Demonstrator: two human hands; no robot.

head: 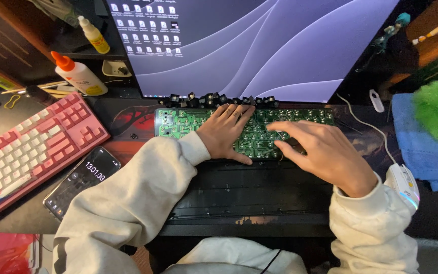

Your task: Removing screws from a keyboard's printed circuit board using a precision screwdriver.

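i see the green circuit board point(178, 124) lying flat on the desk mat, in front of the monitor point(259, 45). my left hand point(225, 133) rests flat on it, fingers spread; right hand point(325, 152) also open, fingertips touching the board. it looks thin, stiff, light but fragile, so i think better hold by edges, not solder pts.

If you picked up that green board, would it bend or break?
The green board looks thin and flat, so probably stiff and light. Its bare solder dots suggest it's fragile. Both hands, left hand and right hand, press it flat, so it likely slides easily.
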